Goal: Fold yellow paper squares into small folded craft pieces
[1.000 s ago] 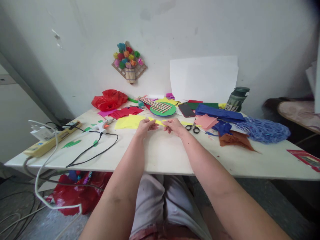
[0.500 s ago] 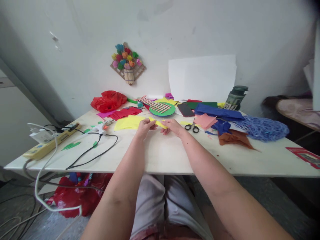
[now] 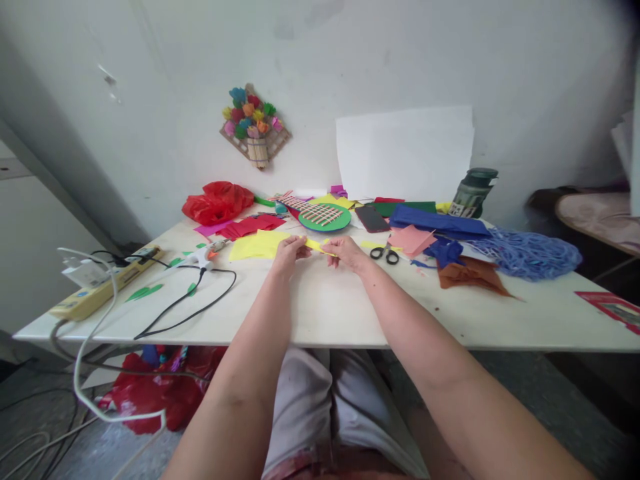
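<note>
Both hands — the left hand and the right hand — are pinching a small yellow paper strip between closed fingers, stretching it taut just above the desk, near the black scissors — each gripping one end.

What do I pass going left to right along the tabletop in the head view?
Power strip → glue gun → left hand → yellow paper strip → right hand → scissors → brown paper → blue netting.

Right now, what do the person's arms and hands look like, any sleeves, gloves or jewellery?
Both arms are bare to the frame's edge: no sleeves, gloves or watch. The left hand and right hand show no rings that I can make out.
</note>
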Available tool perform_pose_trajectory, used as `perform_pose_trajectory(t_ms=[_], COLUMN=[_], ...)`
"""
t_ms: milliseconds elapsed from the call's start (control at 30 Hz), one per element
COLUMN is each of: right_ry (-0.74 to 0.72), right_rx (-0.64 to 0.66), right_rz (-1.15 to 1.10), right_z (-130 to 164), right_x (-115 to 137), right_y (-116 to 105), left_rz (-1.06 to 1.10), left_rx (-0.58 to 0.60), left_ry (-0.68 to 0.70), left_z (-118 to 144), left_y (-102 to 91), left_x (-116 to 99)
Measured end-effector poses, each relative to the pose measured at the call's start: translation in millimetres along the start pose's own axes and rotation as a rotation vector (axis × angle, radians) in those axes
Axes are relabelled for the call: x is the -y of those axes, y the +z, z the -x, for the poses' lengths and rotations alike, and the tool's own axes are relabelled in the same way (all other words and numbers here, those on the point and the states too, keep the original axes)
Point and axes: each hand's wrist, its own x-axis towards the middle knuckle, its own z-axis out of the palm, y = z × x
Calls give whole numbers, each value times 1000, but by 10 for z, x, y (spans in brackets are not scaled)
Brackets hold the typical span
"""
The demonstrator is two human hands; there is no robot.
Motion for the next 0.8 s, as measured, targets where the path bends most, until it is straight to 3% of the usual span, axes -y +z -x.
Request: perform_pose_trajectory(t_ms=[167,300,433,600,700,800], right_ry=[-3,-13,-2,41,59,49], right_rx=[-28,-60,-33,24,-30,-71], right_rz=[-38,-40,-11,11,33,17], right_z=[11,19,17,16,16,12], right_x=[14,40,43,34,41,46], right_y=[-5,22,56,42,34,42], left_rz=[2,-55,-127,-124,-92,-35], left_rx=[-13,78,124,81,32,59], left_ry=[-4,-61,-18,73,88,49], left_z=[16,57,53,18,22,34], left_y=[11,63,75,30,32,50], left_x=[-14,-22,4,21,8,5])
